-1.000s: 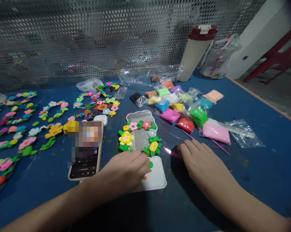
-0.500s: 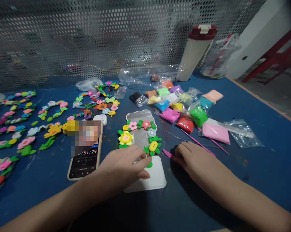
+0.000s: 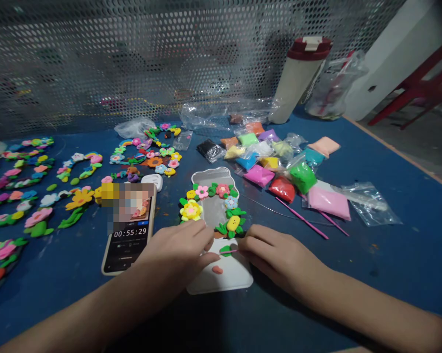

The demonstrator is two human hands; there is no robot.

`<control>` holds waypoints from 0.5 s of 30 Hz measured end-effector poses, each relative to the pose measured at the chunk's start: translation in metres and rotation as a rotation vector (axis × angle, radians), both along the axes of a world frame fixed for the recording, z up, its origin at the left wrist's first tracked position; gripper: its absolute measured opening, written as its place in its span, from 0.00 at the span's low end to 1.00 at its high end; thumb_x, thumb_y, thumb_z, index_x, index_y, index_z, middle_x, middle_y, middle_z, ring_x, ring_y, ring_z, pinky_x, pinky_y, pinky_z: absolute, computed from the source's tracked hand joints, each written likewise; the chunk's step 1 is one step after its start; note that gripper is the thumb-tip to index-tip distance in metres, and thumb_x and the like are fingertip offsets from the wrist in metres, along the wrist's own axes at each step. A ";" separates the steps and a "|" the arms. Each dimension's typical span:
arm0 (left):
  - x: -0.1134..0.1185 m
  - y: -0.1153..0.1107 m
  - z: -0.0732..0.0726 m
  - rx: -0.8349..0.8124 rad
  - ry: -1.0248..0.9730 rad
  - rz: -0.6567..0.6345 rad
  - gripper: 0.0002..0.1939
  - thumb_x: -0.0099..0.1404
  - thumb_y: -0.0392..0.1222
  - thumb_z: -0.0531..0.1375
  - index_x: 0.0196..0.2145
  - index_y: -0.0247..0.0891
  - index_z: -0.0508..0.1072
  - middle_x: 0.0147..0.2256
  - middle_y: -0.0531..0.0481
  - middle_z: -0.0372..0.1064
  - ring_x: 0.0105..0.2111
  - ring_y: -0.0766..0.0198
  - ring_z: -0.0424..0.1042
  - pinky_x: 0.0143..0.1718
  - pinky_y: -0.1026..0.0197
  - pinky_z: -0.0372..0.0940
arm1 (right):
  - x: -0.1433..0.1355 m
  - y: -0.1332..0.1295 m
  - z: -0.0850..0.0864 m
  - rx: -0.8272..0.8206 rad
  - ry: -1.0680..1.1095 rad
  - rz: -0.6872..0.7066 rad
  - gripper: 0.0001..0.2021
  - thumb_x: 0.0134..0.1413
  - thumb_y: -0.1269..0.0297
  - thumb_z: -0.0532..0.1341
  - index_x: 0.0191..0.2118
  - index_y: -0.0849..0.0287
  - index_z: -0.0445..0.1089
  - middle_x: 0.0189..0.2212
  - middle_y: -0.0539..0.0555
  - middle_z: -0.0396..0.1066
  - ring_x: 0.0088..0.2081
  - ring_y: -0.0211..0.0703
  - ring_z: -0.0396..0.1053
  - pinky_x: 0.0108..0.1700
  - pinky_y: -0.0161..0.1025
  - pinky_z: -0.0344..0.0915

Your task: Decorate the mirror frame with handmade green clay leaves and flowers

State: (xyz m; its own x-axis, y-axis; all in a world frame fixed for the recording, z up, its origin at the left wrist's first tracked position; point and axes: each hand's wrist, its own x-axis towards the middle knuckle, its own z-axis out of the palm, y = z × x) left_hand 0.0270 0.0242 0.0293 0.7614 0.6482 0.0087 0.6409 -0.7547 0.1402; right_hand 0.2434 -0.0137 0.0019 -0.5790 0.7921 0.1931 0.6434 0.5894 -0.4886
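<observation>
A cloud-topped grey panel with a white edge is framed with clay flowers and leaves, among them a yellow flower and a smiling yellow piece. Below it lies a white base, carrying a green clay leaf and a small salmon clay piece. My right hand grips a thin pink clay knife, whose blade lies across the green leaf. On the base's left side, my left hand has its fingers curled and thumb close to the blade tip; whatever they pinch is hidden.
A phone showing a timer lies left of my left hand. Finished clay wreaths spread further left. Bagged coloured clay, pink tools and a tumbler sit at right and back, before a perforated metal screen.
My right hand has moved left with the clay knife, from the bare tabletop to the green leaf. My left hand has shifted slightly left, and the salmon piece now lies uncovered on the base.
</observation>
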 end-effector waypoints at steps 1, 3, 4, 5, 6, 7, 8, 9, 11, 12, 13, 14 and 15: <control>0.000 -0.001 0.001 0.004 0.009 -0.001 0.10 0.58 0.42 0.63 0.27 0.37 0.65 0.26 0.54 0.65 0.25 0.66 0.65 0.22 0.65 0.51 | 0.000 0.000 -0.003 -0.012 0.032 -0.016 0.11 0.62 0.68 0.49 0.32 0.60 0.67 0.29 0.53 0.64 0.30 0.39 0.63 0.31 0.35 0.63; 0.000 -0.004 0.003 0.006 0.018 -0.002 0.12 0.56 0.43 0.64 0.26 0.37 0.64 0.26 0.55 0.66 0.25 0.66 0.67 0.21 0.65 0.52 | 0.000 -0.001 -0.008 -0.058 0.113 -0.049 0.09 0.61 0.68 0.51 0.33 0.60 0.67 0.30 0.53 0.64 0.32 0.39 0.64 0.33 0.35 0.64; 0.001 -0.004 0.003 0.003 0.022 -0.005 0.12 0.56 0.43 0.64 0.26 0.37 0.64 0.26 0.55 0.67 0.25 0.66 0.68 0.22 0.65 0.53 | 0.000 -0.001 -0.009 -0.085 0.158 -0.064 0.08 0.61 0.68 0.52 0.34 0.60 0.68 0.31 0.53 0.65 0.33 0.38 0.64 0.34 0.35 0.64; 0.001 -0.004 0.003 0.011 0.029 -0.008 0.12 0.56 0.44 0.64 0.27 0.37 0.65 0.26 0.54 0.67 0.26 0.65 0.69 0.22 0.66 0.53 | 0.000 -0.002 -0.010 -0.110 0.200 -0.078 0.07 0.60 0.69 0.53 0.35 0.60 0.68 0.31 0.53 0.65 0.33 0.38 0.65 0.36 0.34 0.64; 0.001 -0.004 0.003 0.029 0.043 -0.013 0.11 0.56 0.44 0.64 0.28 0.37 0.66 0.27 0.54 0.68 0.27 0.65 0.69 0.22 0.65 0.54 | 0.000 -0.002 -0.010 -0.131 0.243 -0.095 0.06 0.60 0.70 0.54 0.36 0.59 0.68 0.32 0.53 0.66 0.34 0.38 0.65 0.36 0.35 0.65; 0.001 -0.004 0.002 0.056 0.062 -0.016 0.11 0.56 0.45 0.64 0.30 0.37 0.66 0.28 0.53 0.69 0.28 0.64 0.70 0.22 0.65 0.55 | -0.001 -0.002 -0.011 -0.144 0.275 -0.111 0.05 0.59 0.70 0.55 0.37 0.59 0.68 0.32 0.53 0.66 0.34 0.38 0.65 0.37 0.35 0.64; 0.002 -0.004 0.000 0.086 0.084 -0.018 0.12 0.57 0.46 0.64 0.32 0.37 0.67 0.29 0.52 0.70 0.28 0.63 0.71 0.22 0.65 0.55 | -0.001 -0.002 -0.011 -0.146 0.292 -0.124 0.05 0.59 0.70 0.55 0.37 0.59 0.68 0.32 0.53 0.66 0.34 0.38 0.65 0.37 0.35 0.64; 0.002 -0.003 -0.001 0.116 0.104 -0.019 0.12 0.57 0.46 0.64 0.33 0.37 0.67 0.30 0.52 0.70 0.29 0.63 0.71 0.22 0.64 0.55 | -0.001 -0.002 -0.011 -0.141 0.299 -0.137 0.05 0.59 0.69 0.55 0.37 0.59 0.68 0.31 0.53 0.67 0.34 0.38 0.65 0.36 0.35 0.64; 0.003 -0.003 -0.003 0.170 0.127 -0.024 0.12 0.56 0.47 0.64 0.32 0.37 0.67 0.28 0.52 0.69 0.27 0.62 0.71 0.20 0.63 0.54 | -0.002 -0.002 -0.011 -0.126 0.286 -0.155 0.05 0.59 0.69 0.56 0.35 0.59 0.68 0.31 0.52 0.66 0.34 0.39 0.64 0.36 0.36 0.63; 0.004 -0.003 -0.004 0.194 0.132 -0.031 0.13 0.56 0.47 0.64 0.32 0.37 0.67 0.27 0.53 0.69 0.26 0.62 0.70 0.20 0.63 0.54 | -0.002 -0.003 -0.011 -0.123 0.272 -0.158 0.05 0.59 0.68 0.56 0.35 0.59 0.68 0.30 0.52 0.66 0.34 0.39 0.64 0.36 0.37 0.63; 0.004 -0.003 -0.005 0.221 0.129 -0.036 0.13 0.56 0.46 0.64 0.31 0.37 0.67 0.27 0.53 0.68 0.25 0.62 0.70 0.19 0.63 0.53 | -0.002 -0.003 -0.012 -0.122 0.258 -0.158 0.05 0.59 0.68 0.56 0.34 0.59 0.68 0.30 0.52 0.66 0.34 0.40 0.64 0.36 0.37 0.62; 0.004 -0.003 -0.005 0.245 0.124 -0.040 0.13 0.55 0.46 0.65 0.31 0.37 0.67 0.26 0.53 0.68 0.25 0.62 0.70 0.19 0.63 0.53 | -0.002 -0.004 -0.012 -0.124 0.248 -0.158 0.05 0.59 0.68 0.56 0.34 0.59 0.68 0.30 0.52 0.66 0.35 0.40 0.63 0.37 0.38 0.62; 0.004 -0.004 -0.005 0.268 0.121 -0.042 0.13 0.55 0.46 0.65 0.31 0.37 0.66 0.26 0.53 0.68 0.25 0.62 0.69 0.19 0.62 0.53 | -0.002 -0.004 -0.012 -0.130 0.242 -0.156 0.05 0.59 0.68 0.56 0.35 0.59 0.68 0.31 0.52 0.66 0.35 0.40 0.63 0.37 0.38 0.62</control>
